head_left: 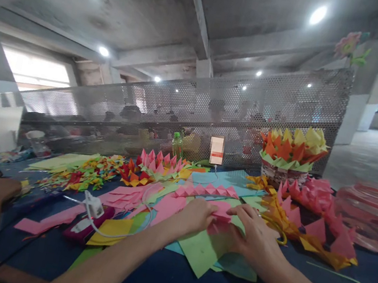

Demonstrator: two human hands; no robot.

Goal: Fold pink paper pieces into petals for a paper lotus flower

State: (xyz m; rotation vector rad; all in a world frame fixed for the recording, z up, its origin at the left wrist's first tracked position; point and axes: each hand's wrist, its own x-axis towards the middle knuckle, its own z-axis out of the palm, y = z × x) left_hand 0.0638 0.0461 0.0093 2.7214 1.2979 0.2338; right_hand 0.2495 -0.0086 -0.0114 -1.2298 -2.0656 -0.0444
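Observation:
My left hand [198, 216] pinches the left end of a small piece of pink paper [223, 211]. On the other side of that paper, my right hand [257, 234] has its thumb and fingertips closed on the edge. Under both hands lie sheets of green paper [202, 255] and blue paper. Just beyond them runs a row of folded pink paper points [207, 191]. Yellow-handled scissors [282, 235] lie partly hidden beside my right hand. Left of my left forearm are pink paper strips [125, 198].
A purple power strip [88, 225] with a white charger and cable lies left. A person's hands [3, 187] work at far left. Paper scraps [93, 171], a layered paper flower basket [292, 154], pink-orange folded chains [315, 230] and a clear jar [370, 217] surround the area before a perforated metal panel [164, 113].

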